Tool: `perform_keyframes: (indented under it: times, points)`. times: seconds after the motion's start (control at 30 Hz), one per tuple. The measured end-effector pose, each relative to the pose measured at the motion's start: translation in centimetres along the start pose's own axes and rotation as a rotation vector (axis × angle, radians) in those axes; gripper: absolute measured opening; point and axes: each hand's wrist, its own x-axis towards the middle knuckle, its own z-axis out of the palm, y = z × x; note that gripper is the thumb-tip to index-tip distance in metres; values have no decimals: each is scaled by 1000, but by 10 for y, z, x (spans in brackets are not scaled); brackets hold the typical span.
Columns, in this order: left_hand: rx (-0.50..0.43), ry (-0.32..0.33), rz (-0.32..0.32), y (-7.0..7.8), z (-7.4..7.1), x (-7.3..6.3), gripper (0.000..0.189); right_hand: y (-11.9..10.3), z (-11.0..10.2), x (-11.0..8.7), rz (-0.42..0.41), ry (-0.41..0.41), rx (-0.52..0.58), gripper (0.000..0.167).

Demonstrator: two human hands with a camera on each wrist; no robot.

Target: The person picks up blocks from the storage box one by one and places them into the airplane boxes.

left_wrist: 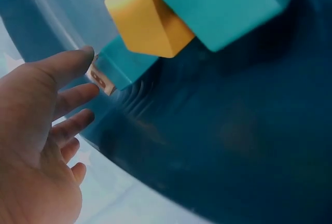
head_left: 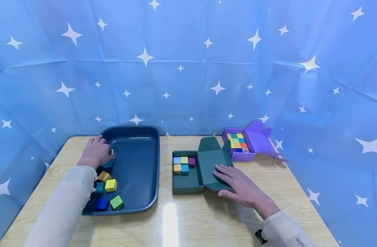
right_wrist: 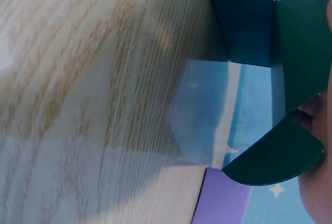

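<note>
My left hand (head_left: 97,151) reaches into the left side of a dark blue tray (head_left: 139,206). Its thumb and index finger pinch a small block (left_wrist: 103,80) with a wood-coloured, brown-marked face, mostly hidden in the head view. Close by lie a teal block (head_left: 108,166) and an orange block (head_left: 104,176). My right hand (head_left: 242,185) rests with extended fingers on the opened lid (head_left: 211,163) of a dark green box (head_left: 188,189). Inside that box, several coloured blocks sit in two rows, among them a purple block (head_left: 191,162) and a light blue block (head_left: 177,160).
Nearer in the tray are a yellow block (head_left: 111,185), a green block (head_left: 117,202), a dark blue block (head_left: 102,204) and another teal block (head_left: 99,188). An open purple box (head_left: 242,157) filled with coloured blocks stands at the back right of the wooden table (head_left: 145,230).
</note>
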Motion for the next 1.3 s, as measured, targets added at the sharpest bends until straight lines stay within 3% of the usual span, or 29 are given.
perform_keyframes:
  times: [0.27,0.6,0.87,1.03,1.3]
  points:
    - [0,24,-3,1,1,1,32,-2,-1,2,-6,-1,1,69]
    - [-7,4,-7,-1,3,-1,27,-4,1,4,1,-5,14,68]
    - [-3,48,9,-6,5,-1,24,-6,-1,4,8,-10,13,68]
    - [-46,97,25,-3,-3,0,26,-5,-1,3,15,-18,10,68]
    - [-53,160,103,17,-23,0,27,-4,-2,2,12,-12,-7,69]
